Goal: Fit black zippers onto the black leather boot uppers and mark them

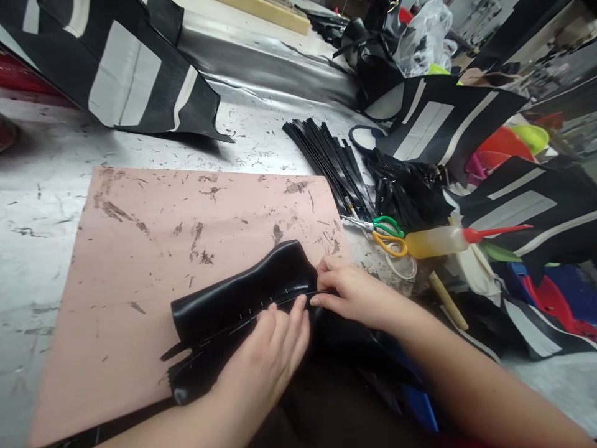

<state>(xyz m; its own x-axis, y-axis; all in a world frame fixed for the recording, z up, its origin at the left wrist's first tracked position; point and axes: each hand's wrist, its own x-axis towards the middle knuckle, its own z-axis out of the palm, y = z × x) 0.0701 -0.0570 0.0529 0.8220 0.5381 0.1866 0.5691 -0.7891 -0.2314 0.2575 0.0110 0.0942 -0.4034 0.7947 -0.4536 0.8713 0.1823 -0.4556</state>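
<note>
A glossy black leather piece (pixel 242 283), curved like a boot upper, lies folded on the pink mat in front of me. Short pale marks line its open edge, where a thin black strip (pixel 321 292) runs. My left hand (pixel 268 345) rests on the near part of the leather, fingers stretched out with the tips against that edge. Its thumb is hard to make out. At the right end of the edge, my right hand (pixel 352 291) pinches the strip between thumb and fingers. Loose strip ends (pixel 175 351) stick out at the left end of the piece.
The stained pink mat (pixel 140 249) covers the table's near side. Beyond it lie black strips (pixel 326 155), scissors (pixel 385 233) with green and orange handles, and a red-tipped bottle (pixel 436 241) of yellow liquid. Black panels with white patches (pixel 135 74) lie left and right.
</note>
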